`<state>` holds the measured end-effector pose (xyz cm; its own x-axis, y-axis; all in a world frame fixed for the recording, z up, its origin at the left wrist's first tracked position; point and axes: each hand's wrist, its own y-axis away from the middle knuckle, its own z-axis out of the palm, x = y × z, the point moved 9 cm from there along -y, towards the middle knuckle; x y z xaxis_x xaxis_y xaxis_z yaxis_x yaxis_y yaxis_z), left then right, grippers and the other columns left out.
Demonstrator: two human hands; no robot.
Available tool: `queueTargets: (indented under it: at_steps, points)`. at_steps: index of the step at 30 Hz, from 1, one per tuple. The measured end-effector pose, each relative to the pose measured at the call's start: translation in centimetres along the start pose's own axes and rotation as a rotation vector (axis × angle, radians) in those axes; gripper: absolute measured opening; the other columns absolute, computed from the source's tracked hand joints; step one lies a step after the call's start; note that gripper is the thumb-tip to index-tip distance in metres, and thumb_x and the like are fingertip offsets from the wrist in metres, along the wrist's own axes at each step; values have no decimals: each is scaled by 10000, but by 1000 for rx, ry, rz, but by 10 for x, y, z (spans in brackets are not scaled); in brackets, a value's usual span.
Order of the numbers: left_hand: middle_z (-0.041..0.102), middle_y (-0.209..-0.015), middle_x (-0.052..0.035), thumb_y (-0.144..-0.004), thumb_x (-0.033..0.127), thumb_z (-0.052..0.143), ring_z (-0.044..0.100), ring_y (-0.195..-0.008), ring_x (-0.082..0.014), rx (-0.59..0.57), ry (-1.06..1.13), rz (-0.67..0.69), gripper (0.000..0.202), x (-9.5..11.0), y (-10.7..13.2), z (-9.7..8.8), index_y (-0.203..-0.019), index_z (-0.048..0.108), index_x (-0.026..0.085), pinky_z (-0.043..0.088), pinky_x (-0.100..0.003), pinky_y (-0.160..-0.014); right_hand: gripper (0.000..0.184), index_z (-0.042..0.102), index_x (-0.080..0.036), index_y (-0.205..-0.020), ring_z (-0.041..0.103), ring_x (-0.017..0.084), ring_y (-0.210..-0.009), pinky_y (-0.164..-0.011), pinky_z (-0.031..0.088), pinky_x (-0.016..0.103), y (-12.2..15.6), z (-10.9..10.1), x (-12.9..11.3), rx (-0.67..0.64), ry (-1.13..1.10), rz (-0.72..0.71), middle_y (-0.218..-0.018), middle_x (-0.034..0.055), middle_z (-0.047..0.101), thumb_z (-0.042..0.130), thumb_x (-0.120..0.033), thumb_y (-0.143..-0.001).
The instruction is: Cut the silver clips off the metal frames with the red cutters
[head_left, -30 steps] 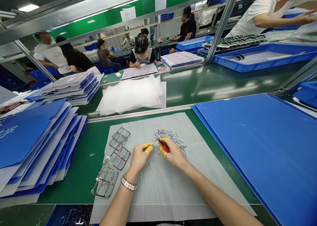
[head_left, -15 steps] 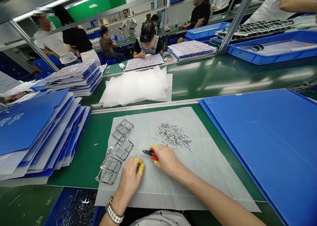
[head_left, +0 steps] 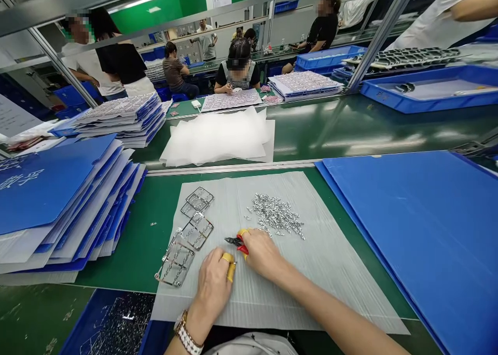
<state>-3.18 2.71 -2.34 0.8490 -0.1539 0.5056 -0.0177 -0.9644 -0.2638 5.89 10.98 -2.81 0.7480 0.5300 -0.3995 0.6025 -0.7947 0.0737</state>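
Note:
My right hand [head_left: 262, 254] grips small red-handled wire cutters [head_left: 235, 242], whose black jaws point left over a grey foam sheet [head_left: 322, 272]. My left hand [head_left: 212, 287] rests curled on the sheet beside them, with yellow finger cots on its fingers. Anything held inside those fingers is hidden. Just above the cutters lies a heap of small silver metal parts [head_left: 277, 215]. Left of my hands are several cut metal frames, the nearest [head_left: 175, 263] close to my left fingers.
Stacked blue folders [head_left: 50, 199] lie to the left, and a blue corrugated board [head_left: 404, 230] lies to the right. White foam sheets [head_left: 218, 137] lie beyond the rail. A blue bin [head_left: 116, 318] holds metal frames near me. Co-workers [head_left: 237, 69] sit across the line.
Since the oldest frame, both hands have drawn back from the silver heap toward me. The cutters have swung to point left, and my left hand has dropped lower, beside the metal frames.

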Motion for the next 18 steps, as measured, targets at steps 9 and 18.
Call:
queueTargets:
  at_steps: [9,18]
  points:
    - [595,-662,19,-697,407,693,389,-399,-48,9,1036,-557,286,-34,-24,3,-738,521,182,283,-189,-401,207,535,-218,-955,584,170,-751,-688,465,306,4,-21,42,210,-881,35,-856,22,621,570,-272,-758]
    - [644,-791,-33,-703,341,691,552,-590,-98,227,1074,-488,253,-18,-52,19,-856,598,162,448,-235,-582,302,503,-227,-897,532,148,-728,-674,458,282,11,-23,51,292,-1311,79,-797,-3,527,658,-411,-714]
